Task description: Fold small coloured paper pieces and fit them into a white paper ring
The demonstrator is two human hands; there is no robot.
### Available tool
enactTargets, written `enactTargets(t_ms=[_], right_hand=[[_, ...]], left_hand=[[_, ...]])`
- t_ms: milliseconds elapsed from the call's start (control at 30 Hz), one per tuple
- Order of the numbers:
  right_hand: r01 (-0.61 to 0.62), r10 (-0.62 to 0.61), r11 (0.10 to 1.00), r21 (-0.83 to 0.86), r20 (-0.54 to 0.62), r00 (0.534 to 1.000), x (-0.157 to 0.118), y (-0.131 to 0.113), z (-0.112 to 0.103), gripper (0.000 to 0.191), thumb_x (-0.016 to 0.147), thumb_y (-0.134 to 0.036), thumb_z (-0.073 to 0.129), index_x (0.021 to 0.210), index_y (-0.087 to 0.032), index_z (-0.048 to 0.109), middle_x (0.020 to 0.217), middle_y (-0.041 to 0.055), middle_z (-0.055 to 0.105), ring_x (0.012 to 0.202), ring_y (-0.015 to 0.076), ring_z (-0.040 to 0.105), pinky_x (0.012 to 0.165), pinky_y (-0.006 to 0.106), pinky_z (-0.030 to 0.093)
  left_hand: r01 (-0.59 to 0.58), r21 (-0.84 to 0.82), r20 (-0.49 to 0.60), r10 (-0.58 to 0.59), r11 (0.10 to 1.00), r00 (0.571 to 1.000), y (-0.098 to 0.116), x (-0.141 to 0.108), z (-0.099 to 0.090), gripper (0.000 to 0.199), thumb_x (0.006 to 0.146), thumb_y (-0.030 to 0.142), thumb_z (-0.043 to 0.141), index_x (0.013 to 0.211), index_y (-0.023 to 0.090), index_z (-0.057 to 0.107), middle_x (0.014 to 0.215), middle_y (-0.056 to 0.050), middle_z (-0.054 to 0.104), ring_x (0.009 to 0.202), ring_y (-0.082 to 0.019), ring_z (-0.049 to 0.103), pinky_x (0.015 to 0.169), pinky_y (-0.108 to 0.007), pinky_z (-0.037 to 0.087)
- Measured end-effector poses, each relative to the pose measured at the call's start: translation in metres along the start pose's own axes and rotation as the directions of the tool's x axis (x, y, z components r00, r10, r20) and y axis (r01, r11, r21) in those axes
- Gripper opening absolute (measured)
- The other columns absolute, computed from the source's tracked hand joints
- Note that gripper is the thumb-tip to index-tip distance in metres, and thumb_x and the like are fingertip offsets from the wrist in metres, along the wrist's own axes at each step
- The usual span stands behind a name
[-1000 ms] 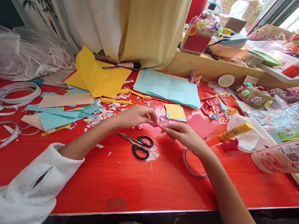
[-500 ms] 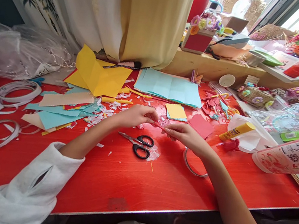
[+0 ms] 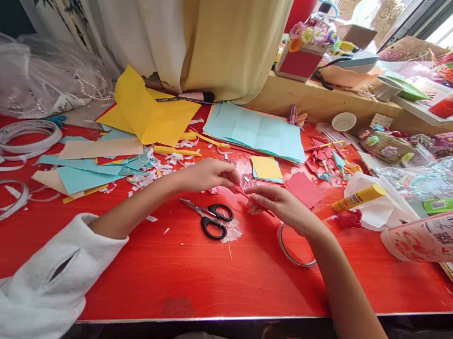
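Note:
A thin strip of red paper (image 3: 261,205) slants between my two hands, above the red table. Its left end is pinched by the fingertips of my left hand (image 3: 213,177). Further along it, the fingers of my right hand (image 3: 275,203) close on the strip, and its end sticks out below them. Black-handled scissors (image 3: 214,220) lie on the table just below the hands. Behind the hands rests a small stack of yellow and blue squares (image 3: 267,168), with red paper squares (image 3: 304,189) to its right.
Paper scraps (image 3: 91,163) and tape rolls (image 3: 28,137) lie at left. Folded blue sheets (image 3: 257,133) are at the back. A tape ring (image 3: 291,251) sits under my right wrist; a glue stick (image 3: 358,198) and large cup (image 3: 443,231) stand out at right.
The red strip now shows as a longer slanting piece, its end reaching out under my right hand. Both hands remain in nearly the same place.

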State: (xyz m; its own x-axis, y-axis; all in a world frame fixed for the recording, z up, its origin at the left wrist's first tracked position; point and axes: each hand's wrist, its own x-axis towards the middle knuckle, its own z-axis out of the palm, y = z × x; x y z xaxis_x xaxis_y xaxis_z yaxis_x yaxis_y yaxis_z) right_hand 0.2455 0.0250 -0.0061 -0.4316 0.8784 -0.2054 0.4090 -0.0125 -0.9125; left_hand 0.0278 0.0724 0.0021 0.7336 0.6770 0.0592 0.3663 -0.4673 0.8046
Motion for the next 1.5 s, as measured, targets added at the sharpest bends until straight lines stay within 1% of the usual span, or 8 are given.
enactTargets(t_ms=[200, 567, 767, 1000, 1067, 1133, 1267, 1500], right_hand=[[-0.021, 0.034, 0.987, 0.162, -0.076, 0.997, -0.003, -0.003, 0.001, 0.038, 0.081, -0.048, 0.051, 0.097, -0.016, 0.062, 0.098, 0.0088, 0.063, 0.093, 0.0191, 0.061, 0.089, 0.035, 0.046], [0.013, -0.009, 0.965, 0.262, -0.018, 1.000, 0.002, -0.002, 0.015, 0.028, 0.074, -0.040, 0.063, 0.077, -0.012, 0.063, 0.076, 0.0076, 0.068, 0.071, 0.0174, 0.066, 0.071, 0.034, 0.053], [0.039, -0.035, 0.961, 0.273, -0.020, 0.999, -0.001, -0.007, 0.014, 0.027, 0.075, -0.040, 0.062, 0.078, -0.012, 0.063, 0.073, 0.0067, 0.068, 0.067, 0.0162, 0.066, 0.067, 0.032, 0.053], [0.034, -0.009, 0.941, 0.336, -0.076, 0.997, -0.001, -0.007, 0.012, 0.028, 0.075, -0.040, 0.063, 0.079, -0.012, 0.064, 0.072, 0.0067, 0.067, 0.063, 0.0131, 0.064, 0.064, 0.028, 0.051], [0.047, 0.004, 0.929, 0.367, -0.136, 0.991, 0.000, -0.004, 0.011, 0.027, 0.075, -0.038, 0.062, 0.083, -0.012, 0.064, 0.073, 0.0060, 0.066, 0.059, 0.0108, 0.062, 0.061, 0.025, 0.050], [0.063, 0.017, 0.913, 0.402, -0.192, 0.981, 0.002, -0.002, 0.010, 0.027, 0.076, -0.036, 0.062, 0.089, -0.013, 0.062, 0.078, 0.0059, 0.066, 0.059, 0.0098, 0.061, 0.061, 0.024, 0.050], [0.066, 0.032, 0.893, 0.445, -0.210, 0.977, 0.004, 0.001, 0.012, 0.029, 0.076, -0.030, 0.062, 0.101, -0.016, 0.058, 0.090, 0.0070, 0.065, 0.066, 0.0108, 0.063, 0.063, 0.024, 0.051], [0.017, 0.084, 0.845, 0.534, -0.164, 0.983, 0.006, -0.004, 0.018, 0.017, 0.080, -0.022, 0.056, 0.093, -0.014, 0.063, 0.097, 0.0102, 0.064, 0.072, 0.0124, 0.063, 0.071, 0.027, 0.052]], left_hand=[[-0.031, -0.024, 0.032, 0.032, 0.999, 0.999, 0.010, -0.001, 0.001, 0.019, 0.080, 0.018, 0.050, 0.095, 0.015, 0.061, 0.095, -0.004, 0.066, 0.089, -0.014, 0.060, 0.076, -0.025, 0.045], [-0.103, 0.006, 0.040, 0.103, 0.995, 0.994, 0.020, 0.001, 0.007, 0.016, 0.080, 0.019, 0.051, 0.090, 0.014, 0.063, 0.086, -0.002, 0.064, 0.081, -0.011, 0.057, 0.073, -0.022, 0.042], [0.006, -0.120, 0.148, 0.012, 0.993, 0.989, 0.020, -0.005, -0.005, 0.027, 0.080, 0.033, 0.051, 0.102, 0.021, 0.064, 0.098, -0.002, 0.064, 0.087, -0.015, 0.057, 0.065, -0.022, 0.043], [0.102, -0.252, 0.155, -0.064, 0.962, 0.986, 0.010, -0.012, -0.016, 0.046, 0.084, 0.051, 0.037, 0.112, 0.020, 0.058, 0.113, -0.008, 0.059, 0.101, -0.019, 0.055, 0.078, -0.029, 0.044], [0.114, -0.172, 0.166, -0.085, 0.979, 0.983, 0.003, -0.012, -0.021, 0.045, 0.080, 0.048, 0.046, 0.113, 0.020, 0.055, 0.115, -0.007, 0.058, 0.102, -0.019, 0.054, 0.080, -0.029, 0.043], [0.194, 0.077, 0.197, -0.205, 0.978, 0.959, -0.005, -0.010, -0.025, 0.044, 0.072, 0.045, 0.056, 0.107, 0.018, 0.057, 0.110, -0.006, 0.059, 0.097, -0.020, 0.055, 0.079, -0.028, 0.043], [0.144, 0.463, 0.199, -0.261, 0.875, 0.945, -0.019, -0.006, -0.027, 0.036, 0.069, 0.047, 0.055, 0.090, 0.018, 0.062, 0.100, -0.007, 0.061, 0.094, -0.022, 0.052, 0.079, -0.029, 0.040], [0.074, 0.322, 0.116, -0.117, 0.944, 0.986, -0.017, -0.006, -0.029, 0.029, 0.080, 0.036, 0.046, 0.097, 0.022, 0.065, 0.101, -0.003, 0.064, 0.091, -0.016, 0.057, 0.078, -0.025, 0.041]])
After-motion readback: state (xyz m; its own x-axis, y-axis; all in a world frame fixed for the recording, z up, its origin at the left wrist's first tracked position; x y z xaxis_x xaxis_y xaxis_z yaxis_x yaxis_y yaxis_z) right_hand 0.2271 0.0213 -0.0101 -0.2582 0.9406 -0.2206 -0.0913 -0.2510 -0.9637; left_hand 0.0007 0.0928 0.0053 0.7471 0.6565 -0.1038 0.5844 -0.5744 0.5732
